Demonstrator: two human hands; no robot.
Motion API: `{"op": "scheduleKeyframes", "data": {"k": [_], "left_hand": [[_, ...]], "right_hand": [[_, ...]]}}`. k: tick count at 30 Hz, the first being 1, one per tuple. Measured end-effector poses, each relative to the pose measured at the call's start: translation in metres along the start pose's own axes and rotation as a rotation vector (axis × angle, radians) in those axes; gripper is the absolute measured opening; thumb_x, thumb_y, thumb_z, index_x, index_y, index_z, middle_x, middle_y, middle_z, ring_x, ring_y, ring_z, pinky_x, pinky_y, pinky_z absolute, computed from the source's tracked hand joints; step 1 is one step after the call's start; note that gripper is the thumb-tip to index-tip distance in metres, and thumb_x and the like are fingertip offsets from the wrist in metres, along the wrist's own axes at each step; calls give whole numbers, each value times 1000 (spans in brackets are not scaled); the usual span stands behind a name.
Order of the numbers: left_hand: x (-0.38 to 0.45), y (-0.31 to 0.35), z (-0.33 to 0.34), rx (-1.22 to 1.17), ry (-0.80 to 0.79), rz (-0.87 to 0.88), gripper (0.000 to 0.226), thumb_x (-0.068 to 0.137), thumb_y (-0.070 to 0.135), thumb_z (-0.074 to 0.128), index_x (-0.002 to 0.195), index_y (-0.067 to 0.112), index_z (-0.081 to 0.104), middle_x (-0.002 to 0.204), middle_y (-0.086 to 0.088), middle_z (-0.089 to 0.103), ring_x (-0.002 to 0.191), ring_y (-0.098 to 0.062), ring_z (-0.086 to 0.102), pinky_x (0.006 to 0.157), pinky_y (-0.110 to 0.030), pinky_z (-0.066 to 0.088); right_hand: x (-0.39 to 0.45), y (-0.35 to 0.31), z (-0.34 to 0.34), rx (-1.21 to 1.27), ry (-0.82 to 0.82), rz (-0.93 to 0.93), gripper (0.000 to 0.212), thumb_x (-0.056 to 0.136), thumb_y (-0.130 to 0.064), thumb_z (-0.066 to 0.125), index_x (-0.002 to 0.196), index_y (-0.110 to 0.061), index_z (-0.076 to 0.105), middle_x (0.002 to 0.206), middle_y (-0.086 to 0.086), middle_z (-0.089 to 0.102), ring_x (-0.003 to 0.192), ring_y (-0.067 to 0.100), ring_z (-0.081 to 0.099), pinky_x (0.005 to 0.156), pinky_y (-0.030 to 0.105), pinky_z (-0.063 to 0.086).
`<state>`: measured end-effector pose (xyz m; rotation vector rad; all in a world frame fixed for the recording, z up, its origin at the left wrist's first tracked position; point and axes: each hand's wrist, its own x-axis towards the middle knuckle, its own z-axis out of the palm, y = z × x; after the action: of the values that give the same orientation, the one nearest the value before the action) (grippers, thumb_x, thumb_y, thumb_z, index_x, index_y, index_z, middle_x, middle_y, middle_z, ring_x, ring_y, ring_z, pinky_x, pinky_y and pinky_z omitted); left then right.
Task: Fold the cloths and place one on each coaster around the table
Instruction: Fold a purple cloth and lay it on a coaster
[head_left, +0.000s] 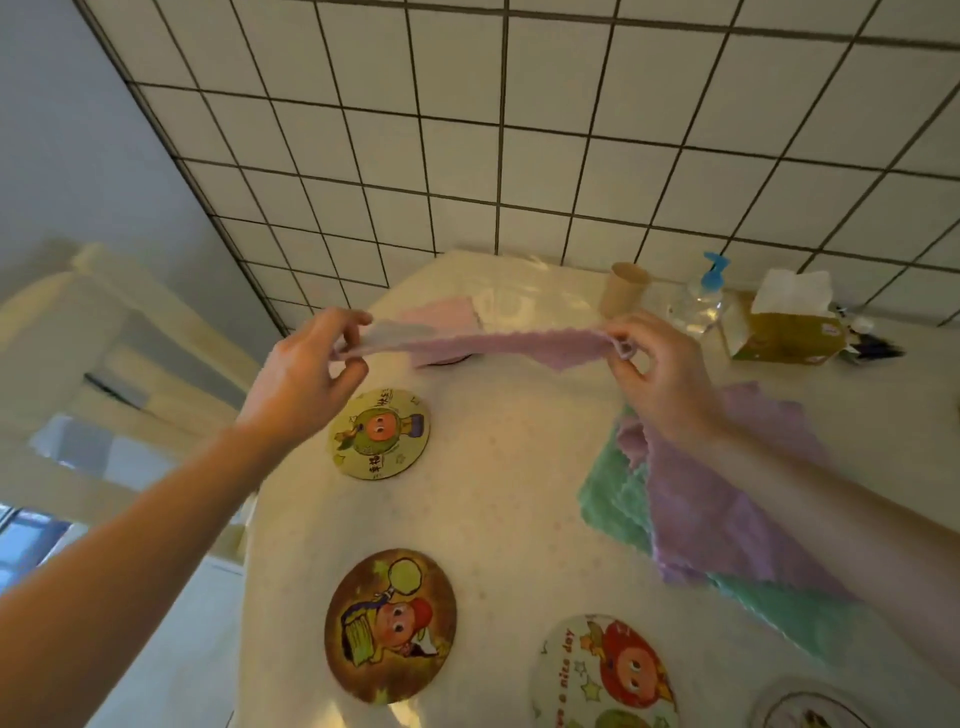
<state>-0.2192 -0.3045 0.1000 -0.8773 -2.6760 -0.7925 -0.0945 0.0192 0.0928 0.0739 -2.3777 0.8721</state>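
Observation:
A purple cloth (498, 344) is stretched in the air between my hands above the far part of the table. My left hand (306, 374) pinches its left end and my right hand (660, 374) pinches its right end. Behind it a folded pink cloth (441, 312) lies on a coaster (449, 359) that barely shows. Three round cartoon coasters lie bare: one (379, 434) below my left hand, a brown one (389, 626) nearer, and a white one (605, 675) at the bottom. On the right lies a pile of purple cloth (717, 499) over green cloth (613, 499).
The table (509, 467) has a pale patterned cover and stands against a tiled wall. At the far right are a paper cup (626, 291), a clear bottle with a blue cap (698, 306) and a tissue box (787, 332). A pale chair (119, 332) stands left. Another coaster's rim (810, 701) shows bottom right.

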Motion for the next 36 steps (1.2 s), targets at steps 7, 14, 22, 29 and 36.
{"op": "scheduleKeyframes", "data": {"k": [7, 14, 22, 29, 36], "left_hand": [[-117, -31, 51, 71, -413, 231, 36, 93, 34, 45, 123, 16, 55, 108, 1, 67, 90, -15, 66, 75, -28, 57], [-218, -43, 104, 228, -687, 213, 66, 52, 19, 92, 114, 23, 69, 116, -1, 69, 107, -18, 66, 87, -36, 52], [-229, -44, 99, -24, -621, -63, 40, 73, 4, 78, 108, 22, 73, 120, 4, 66, 114, -9, 59, 101, -25, 41], [-172, -34, 87, -508, -465, -670, 5, 83, 14, 71, 84, 10, 74, 77, -2, 71, 66, -6, 67, 57, -15, 53], [-101, -60, 135, -698, -189, -1045, 25, 85, 18, 71, 82, -5, 64, 77, -11, 54, 73, -21, 49, 70, -41, 47]], "right_hand": [[-124, 23, 20, -62, -544, 119, 23, 85, -4, 62, 104, -18, 66, 107, -4, 65, 98, 8, 60, 86, 8, 40], [-234, 29, 46, -164, -927, 213, 36, 91, -7, 55, 124, -20, 59, 129, -4, 59, 121, 10, 52, 108, 22, 34], [-239, 26, 42, -105, -896, 326, 20, 92, -18, 56, 110, -23, 64, 116, -12, 59, 107, -3, 53, 100, 13, 38], [-181, 18, 55, 119, -505, 689, 11, 85, -9, 65, 93, -16, 64, 85, -8, 65, 80, 0, 61, 71, 10, 49], [-119, 61, 99, 72, -137, 933, 8, 83, -15, 67, 82, -7, 65, 76, 7, 68, 69, 15, 58, 61, 22, 43]]}}
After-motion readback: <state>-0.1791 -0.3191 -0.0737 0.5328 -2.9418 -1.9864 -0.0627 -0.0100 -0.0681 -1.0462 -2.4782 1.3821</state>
